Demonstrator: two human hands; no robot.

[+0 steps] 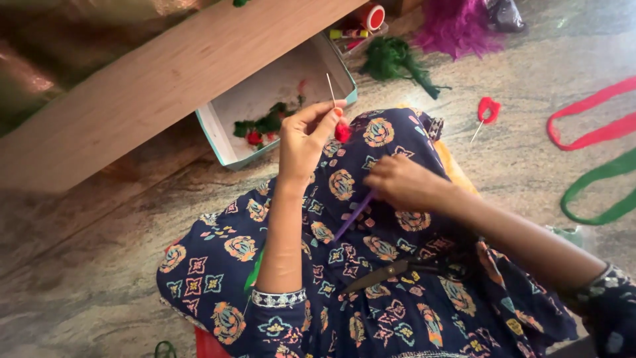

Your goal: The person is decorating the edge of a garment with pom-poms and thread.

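Observation:
My left hand [303, 142] is raised over my lap, pinching a thin white stick [330, 89] with a small red woolly bud [342, 132] at its lower end. To its right, my right hand [401, 183] rests on my patterned dark blue dress, its fingers closed on a purple crochet hook [352, 217] that slants down to the left. Dark scissors [387, 274] lie shut on my lap below the hands.
A pale open box [232, 154] with green and red yarn bits sits on the stone floor beside a wooden board [165, 86]. Green yarn [394, 61], purple fluff [457, 26], a red yarn piece on a stick [488, 111], and red [589, 119] and green loops [599, 189] lie at right.

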